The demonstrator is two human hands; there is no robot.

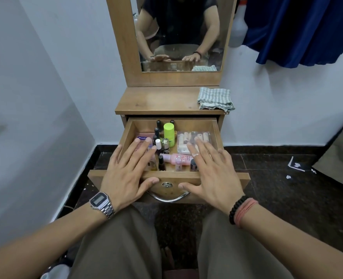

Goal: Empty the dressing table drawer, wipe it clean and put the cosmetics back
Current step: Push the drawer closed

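Observation:
The wooden drawer (217,133) of the dressing table stands pulled out, full of cosmetics. Inside are a lime-green bottle (169,133), a pink bottle (176,158) lying on its side, several small dark nail-polish bottles (161,163), a clear pack of tubes (192,137) on the right and a pink packet (142,138) on the left. My left hand (126,172) lies flat over the drawer's front left edge, fingers straight, thumb on the front panel. My right hand (209,174) lies the same way over the front right edge. A folded striped cloth (216,98) sits on the tabletop.
A mirror (178,33) rises behind the wooden tabletop (156,101). The drawer front carries a metal handle (169,197) and a lock (167,185). White walls close in on the left and behind. A blue curtain (299,27) hangs at the upper right. The floor is dark stone.

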